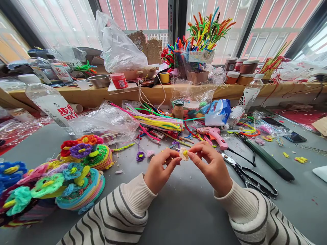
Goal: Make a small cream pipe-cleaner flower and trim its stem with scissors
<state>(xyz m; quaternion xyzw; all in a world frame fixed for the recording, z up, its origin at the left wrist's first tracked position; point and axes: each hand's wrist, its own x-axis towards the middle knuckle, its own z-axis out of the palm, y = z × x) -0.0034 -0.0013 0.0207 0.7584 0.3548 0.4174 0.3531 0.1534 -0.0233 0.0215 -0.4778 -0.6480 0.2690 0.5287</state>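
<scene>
My left hand (159, 168) and my right hand (212, 165) meet above the grey table (184, 204), both pinching a small pale pipe-cleaner flower (184, 153) with a yellow centre. The fingers of each hand are closed on it from either side. Striped sleeves cover both forearms. A small purple flower (140, 156) lies on the table just left of my left hand.
Stacks of colourful pipe-cleaner flower coasters (76, 177) sit at the left. A pink glue gun (213, 134) and black scissors (249, 177) lie to the right. Loose pipe cleaners (155, 120), plastic bags, bottles and jars crowd the back ledge.
</scene>
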